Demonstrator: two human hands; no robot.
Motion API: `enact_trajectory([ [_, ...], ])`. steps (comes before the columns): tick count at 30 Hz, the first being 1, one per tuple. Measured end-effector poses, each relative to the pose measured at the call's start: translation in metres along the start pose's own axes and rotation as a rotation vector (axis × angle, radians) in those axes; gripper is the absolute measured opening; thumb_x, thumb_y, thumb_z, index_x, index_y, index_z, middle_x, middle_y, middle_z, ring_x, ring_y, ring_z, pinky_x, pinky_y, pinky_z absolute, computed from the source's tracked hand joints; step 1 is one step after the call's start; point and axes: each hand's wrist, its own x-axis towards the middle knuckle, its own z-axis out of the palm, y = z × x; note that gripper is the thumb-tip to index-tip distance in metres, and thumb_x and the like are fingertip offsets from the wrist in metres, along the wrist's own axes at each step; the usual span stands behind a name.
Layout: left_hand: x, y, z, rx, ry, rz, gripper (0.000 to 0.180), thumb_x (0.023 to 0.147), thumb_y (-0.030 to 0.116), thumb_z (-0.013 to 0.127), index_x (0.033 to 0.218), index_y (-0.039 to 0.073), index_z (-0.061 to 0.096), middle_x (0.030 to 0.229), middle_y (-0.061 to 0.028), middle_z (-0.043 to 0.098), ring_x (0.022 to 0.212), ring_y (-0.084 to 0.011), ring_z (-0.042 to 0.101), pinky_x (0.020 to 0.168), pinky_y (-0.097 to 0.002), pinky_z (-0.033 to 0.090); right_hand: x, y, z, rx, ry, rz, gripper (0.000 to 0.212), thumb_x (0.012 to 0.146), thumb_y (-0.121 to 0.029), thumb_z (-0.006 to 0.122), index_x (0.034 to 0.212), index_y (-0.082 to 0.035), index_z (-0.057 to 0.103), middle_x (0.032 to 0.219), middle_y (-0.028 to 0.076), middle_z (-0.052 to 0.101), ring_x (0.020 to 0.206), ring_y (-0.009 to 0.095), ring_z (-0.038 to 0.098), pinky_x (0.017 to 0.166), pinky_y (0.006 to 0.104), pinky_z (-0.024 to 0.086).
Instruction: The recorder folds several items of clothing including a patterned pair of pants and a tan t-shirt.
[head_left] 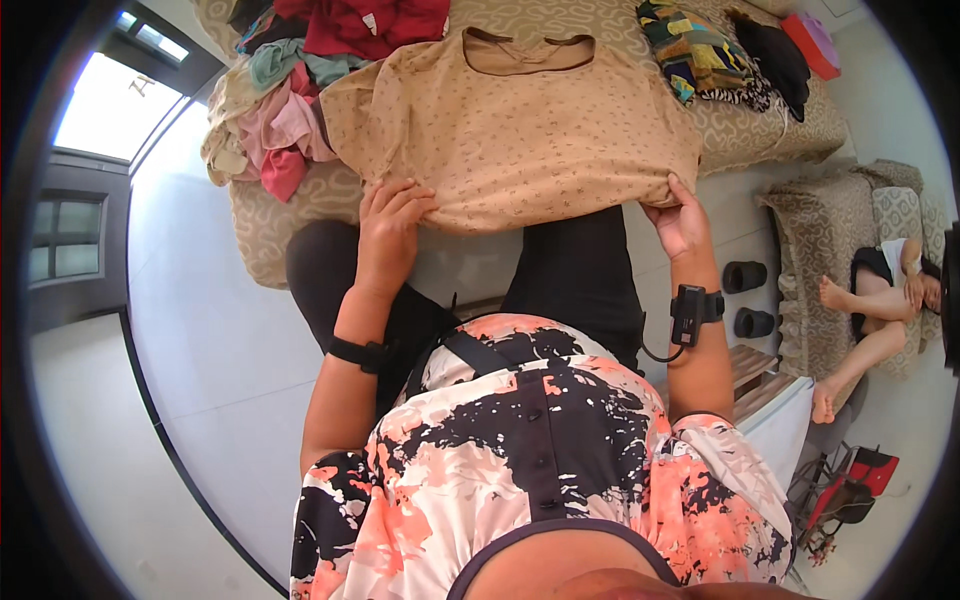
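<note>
A tan short-sleeved top (520, 130) with a small dark print is spread over the patterned couch in front of me, its brown-trimmed neckline at the far side. My left hand (395, 210) is closed on its near edge at the left, fingers bent over the cloth. At the near right corner my right hand (682, 215) pinches the same edge between thumb and fingers. Between the two hands the near edge sags slightly and hangs over the couch's front. Black bands sit on both my wrists, with a small black box on the right one.
Crumpled clothes (285, 130) are heaped left of the top, a red garment (375, 22) behind them. Folded patterned clothes (700, 50) lie at the couch's far right beside a black piece (775, 60). Another person (880, 295) rests on a second couch at right; dark slippers (745, 277) stand nearby.
</note>
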Motion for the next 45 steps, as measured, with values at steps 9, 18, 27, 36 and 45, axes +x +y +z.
enact_trajectory([
  [9,0.001,0.000,-0.002,-0.047,0.005,-0.001,0.024,0.077,-0.004,0.059,0.093,0.009,0.070,0.107,-0.0024,0.069,0.115,-0.0250,0.058,0.110,-0.0458,0.035,-0.022,-0.024,0.141,-0.731,-0.388,-0.562,0.040,0.089,-0.016,0.069,0.123,0.000,0.056,0.114,0.010,0.065,0.103,0.020,0.063,0.090,0.0324,0.050],
  [18,-0.005,0.000,0.002,-0.048,0.012,0.022,0.022,0.075,-0.002,0.061,0.093,0.008,0.068,0.103,-0.0058,0.067,0.112,-0.0276,0.058,0.108,-0.0463,0.038,-0.043,0.111,0.169,-1.373,-1.157,-0.721,0.031,0.080,-0.012,0.068,0.106,0.001,0.058,0.097,0.022,0.062,0.095,0.041,0.060,0.083,0.0447,0.048],
  [27,-0.004,0.001,0.001,-0.193,0.127,-0.058,0.026,0.071,-0.005,0.064,0.093,0.006,0.070,0.104,-0.0118,0.068,0.111,-0.0337,0.059,0.102,-0.0444,0.043,-0.071,0.089,0.157,-1.242,-0.845,-0.779,0.062,0.080,-0.017,0.074,0.134,-0.001,0.049,0.137,0.021,0.051,0.129,0.037,0.047,0.108,0.0406,0.038],
  [36,0.012,0.016,-0.005,-0.438,0.158,-0.251,0.028,0.071,-0.004,0.063,0.097,0.007,0.070,0.103,-0.0087,0.069,0.106,-0.0288,0.060,0.096,-0.0372,0.043,-0.077,0.097,0.143,-1.525,-0.642,-1.108,0.101,0.067,-0.027,0.086,0.149,-0.008,0.030,0.141,0.017,0.045,0.136,0.035,0.039,0.116,0.0546,0.022],
  [45,0.022,0.031,-0.008,-0.447,0.156,-0.224,0.040,0.068,-0.007,0.065,0.105,0.008,0.069,0.115,-0.0081,0.066,0.113,-0.0301,0.057,0.101,-0.0387,0.041,-0.053,0.091,0.137,-1.399,-0.596,-0.960,0.075,0.071,-0.003,0.073,0.139,-0.006,0.041,0.114,0.020,0.058,0.112,0.038,0.055,0.100,0.0471,0.041],
])
